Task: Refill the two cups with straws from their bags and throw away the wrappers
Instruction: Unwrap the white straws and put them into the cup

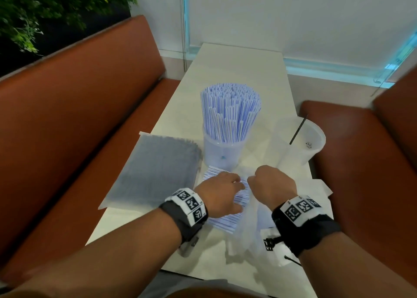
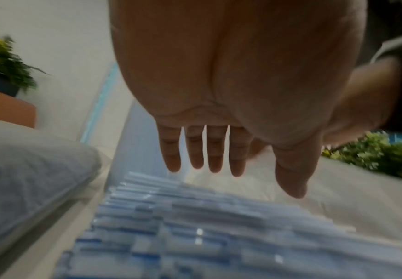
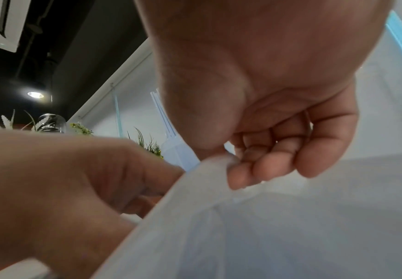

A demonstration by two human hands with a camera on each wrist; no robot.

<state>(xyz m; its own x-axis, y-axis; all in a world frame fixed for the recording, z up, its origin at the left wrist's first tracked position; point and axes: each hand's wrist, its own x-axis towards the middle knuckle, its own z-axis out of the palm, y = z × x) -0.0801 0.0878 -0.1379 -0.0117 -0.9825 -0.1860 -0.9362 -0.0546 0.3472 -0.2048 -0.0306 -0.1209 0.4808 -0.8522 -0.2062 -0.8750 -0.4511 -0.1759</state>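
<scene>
A clear cup (image 1: 220,155) packed with blue-and-white straws (image 1: 230,112) stands mid-table. To its right is a second clear cup (image 1: 301,139) holding a single black straw (image 1: 297,128). My left hand (image 1: 234,186) lies flat over a loose pile of blue-and-white straws (image 1: 225,216), its fingers (image 2: 215,151) straight just above the pile (image 2: 195,236). My right hand (image 1: 251,180) pinches the edge of the clear plastic wrapper (image 3: 279,226) between thumb and fingertips (image 3: 239,179). The wrapper (image 1: 243,232) hangs beside the pile. A grey bag of dark straws (image 1: 153,173) lies at the left.
The white table (image 1: 237,67) is narrow, with orange bench seats on the left (image 1: 79,117) and right (image 1: 361,151). White paper sheets (image 1: 320,185) lie under my right wrist. A plant (image 1: 45,9) stands behind the left bench.
</scene>
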